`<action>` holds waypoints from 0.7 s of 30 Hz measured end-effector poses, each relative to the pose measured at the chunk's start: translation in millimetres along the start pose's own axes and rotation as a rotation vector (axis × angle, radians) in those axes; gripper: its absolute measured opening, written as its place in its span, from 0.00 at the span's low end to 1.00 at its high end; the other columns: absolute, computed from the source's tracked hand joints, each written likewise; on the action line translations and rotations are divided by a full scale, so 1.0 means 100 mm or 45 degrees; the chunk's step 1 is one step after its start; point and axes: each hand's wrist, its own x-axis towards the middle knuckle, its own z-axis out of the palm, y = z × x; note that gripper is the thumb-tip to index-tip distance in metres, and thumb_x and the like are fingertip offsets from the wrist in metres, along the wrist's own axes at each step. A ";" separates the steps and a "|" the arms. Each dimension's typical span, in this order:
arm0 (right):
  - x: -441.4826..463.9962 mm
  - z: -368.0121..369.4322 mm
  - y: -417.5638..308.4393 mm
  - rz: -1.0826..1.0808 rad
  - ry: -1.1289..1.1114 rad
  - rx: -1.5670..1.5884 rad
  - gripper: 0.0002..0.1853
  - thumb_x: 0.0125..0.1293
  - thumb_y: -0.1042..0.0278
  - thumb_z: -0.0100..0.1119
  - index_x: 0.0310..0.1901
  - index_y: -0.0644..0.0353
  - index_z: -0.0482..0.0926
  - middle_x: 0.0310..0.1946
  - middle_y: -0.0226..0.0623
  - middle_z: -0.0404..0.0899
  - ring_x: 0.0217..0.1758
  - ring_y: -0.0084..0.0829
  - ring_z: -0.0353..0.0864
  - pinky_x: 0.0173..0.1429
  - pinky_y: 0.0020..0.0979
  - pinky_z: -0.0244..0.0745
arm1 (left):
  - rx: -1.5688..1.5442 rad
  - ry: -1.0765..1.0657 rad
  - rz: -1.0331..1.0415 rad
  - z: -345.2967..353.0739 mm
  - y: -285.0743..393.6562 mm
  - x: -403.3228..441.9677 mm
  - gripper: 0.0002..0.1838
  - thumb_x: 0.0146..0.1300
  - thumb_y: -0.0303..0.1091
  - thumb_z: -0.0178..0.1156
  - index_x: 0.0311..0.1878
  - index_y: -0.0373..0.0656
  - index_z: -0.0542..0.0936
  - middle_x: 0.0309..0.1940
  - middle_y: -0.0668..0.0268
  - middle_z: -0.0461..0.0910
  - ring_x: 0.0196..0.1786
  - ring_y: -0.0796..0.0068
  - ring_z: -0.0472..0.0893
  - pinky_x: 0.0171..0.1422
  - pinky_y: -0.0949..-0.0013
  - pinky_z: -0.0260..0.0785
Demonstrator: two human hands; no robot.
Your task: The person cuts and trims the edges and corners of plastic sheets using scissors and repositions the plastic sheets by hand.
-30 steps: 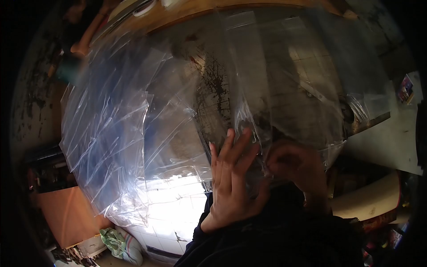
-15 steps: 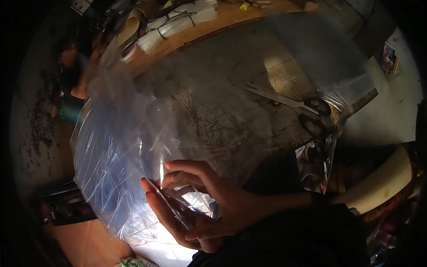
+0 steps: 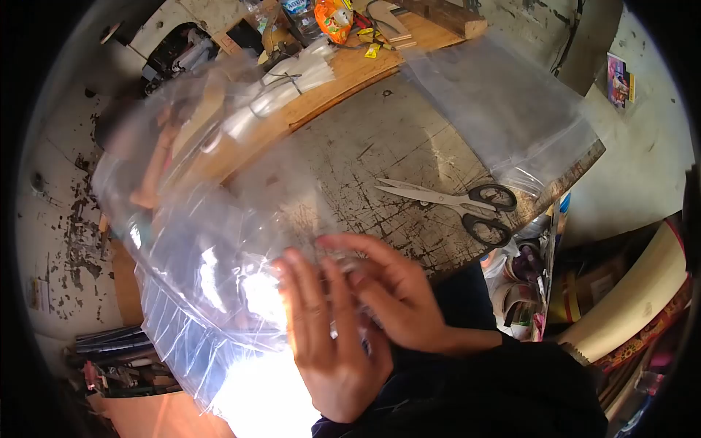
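Clear plastic sheeting (image 3: 212,255) spreads over the left side of the table and hangs past its edge. Against its right part lies my left hand (image 3: 328,336), fingers extended upward and somewhat apart. My right hand (image 3: 398,296) is beside it, thumb and fingers closed on the gathered plastic edge between the hands. To the upper right, scissors (image 3: 445,201) with black handles lie on the scratched tabletop (image 3: 358,160), their blades slightly apart. A stack of clear plastic sheets (image 3: 504,109) lies at the table's right end.
A wooden ledge (image 3: 350,77) along the back bears a tied white bundle (image 3: 281,87), a bottle (image 3: 301,16) and an orange packet (image 3: 334,18). Another person's arm (image 3: 157,164) shows behind the plastic. A cream roll (image 3: 628,292) stands at the lower right.
The sheeting has swung left, uncovering the scissors and tabletop. Both hands are now side by side at the plastic's edge. The view has also shifted, showing more of the back ledge.
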 end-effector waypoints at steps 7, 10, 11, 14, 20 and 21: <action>-0.29 -0.74 -0.31 -0.043 0.130 -1.744 0.20 0.61 0.76 0.51 0.56 0.65 0.68 0.45 0.49 0.68 0.43 0.46 0.73 0.45 0.39 0.72 | -0.158 -0.324 0.080 0.82 0.09 -0.11 0.32 0.46 0.37 0.61 0.57 0.35 0.70 0.60 0.55 0.66 0.43 0.60 0.71 0.43 0.62 0.66; -0.30 -0.90 -0.51 -0.189 0.371 -2.531 0.24 0.56 0.77 0.55 0.57 0.62 0.68 0.46 0.47 0.66 0.48 0.44 0.69 0.50 0.38 0.69 | -0.457 -0.253 -0.083 0.91 0.06 -0.14 0.33 0.44 0.37 0.63 0.57 0.38 0.71 0.60 0.57 0.65 0.39 0.63 0.70 0.41 0.64 0.65; -0.33 -0.96 -0.53 -0.062 0.344 -2.532 0.26 0.55 0.77 0.56 0.58 0.61 0.68 0.46 0.46 0.66 0.49 0.45 0.68 0.50 0.38 0.69 | -0.506 -0.232 -0.141 0.90 0.09 -0.12 0.34 0.41 0.35 0.65 0.57 0.40 0.72 0.58 0.59 0.67 0.36 0.66 0.69 0.41 0.64 0.65; -0.39 -0.98 -0.60 0.201 0.267 -2.485 0.28 0.54 0.77 0.57 0.60 0.59 0.67 0.46 0.45 0.66 0.50 0.45 0.67 0.51 0.39 0.68 | -0.559 -0.155 -0.220 0.98 0.15 -0.06 0.33 0.38 0.32 0.67 0.54 0.42 0.74 0.55 0.62 0.70 0.34 0.68 0.69 0.41 0.66 0.63; -0.60 -0.93 -0.69 0.333 0.277 -2.024 0.34 0.50 0.82 0.55 0.63 0.57 0.63 0.39 0.47 0.72 0.33 0.44 0.76 0.43 0.34 0.74 | -0.677 -0.038 -0.206 1.02 0.15 -0.07 0.19 0.39 0.31 0.68 0.39 0.46 0.77 0.46 0.67 0.74 0.37 0.71 0.71 0.42 0.67 0.59; -0.65 -1.00 -0.72 0.324 0.195 -1.949 0.36 0.50 0.83 0.54 0.64 0.56 0.62 0.37 0.47 0.73 0.31 0.41 0.77 0.40 0.32 0.75 | -0.714 -0.009 -0.191 1.02 0.14 -0.06 0.16 0.39 0.30 0.68 0.35 0.47 0.76 0.42 0.68 0.75 0.37 0.71 0.71 0.42 0.67 0.58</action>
